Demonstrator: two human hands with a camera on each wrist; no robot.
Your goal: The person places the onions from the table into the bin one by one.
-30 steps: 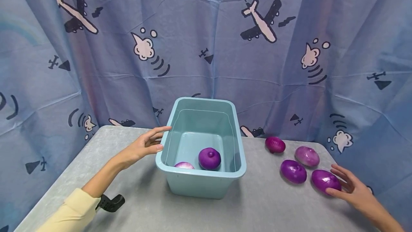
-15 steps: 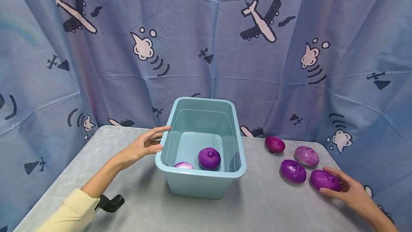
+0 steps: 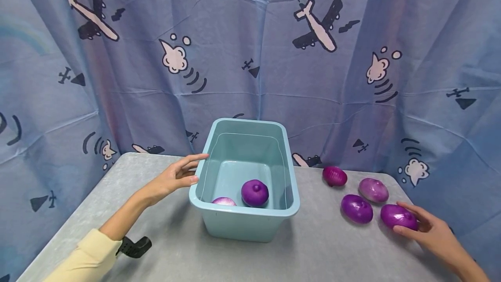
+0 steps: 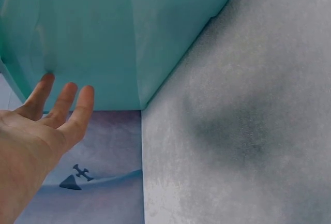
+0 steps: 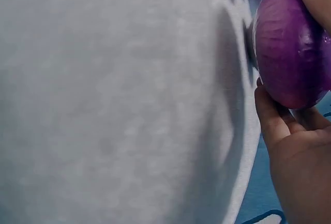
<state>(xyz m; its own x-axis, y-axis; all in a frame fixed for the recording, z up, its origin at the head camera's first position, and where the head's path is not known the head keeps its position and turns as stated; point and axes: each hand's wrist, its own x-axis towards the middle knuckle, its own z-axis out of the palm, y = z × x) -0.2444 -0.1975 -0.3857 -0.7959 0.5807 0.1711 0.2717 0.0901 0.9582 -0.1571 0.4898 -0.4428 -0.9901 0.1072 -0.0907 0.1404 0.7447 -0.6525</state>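
Observation:
At the right, my right hand [image 3: 434,232] grips a purple onion [image 3: 398,217], the thumb on its near side and the fingers around its far side. The right wrist view shows this glossy onion [image 5: 289,48] between thumb and fingers. My left hand [image 3: 170,182] lies at the left side of a light blue plastic bin [image 3: 244,225], with its fingertips at the rim. In the left wrist view the left hand's fingers [image 4: 83,105] are extended near the bin's outer wall. Inside the bin are a dark purple onion [image 3: 255,193] and a paler one [image 3: 224,201], partly hidden by the front wall.
Beside the gripped onion lie a dark purple onion [image 3: 356,209], a lighter pinkish one [image 3: 373,190] and a magenta one [image 3: 334,176] farther back. The grey table [image 3: 321,247] ends at a blue curtain [image 3: 242,68] printed with airplanes.
My right hand has come in around the nearest right-hand onion, whose knob has turned and which has shifted slightly. My left hand and the bin look unmoved.

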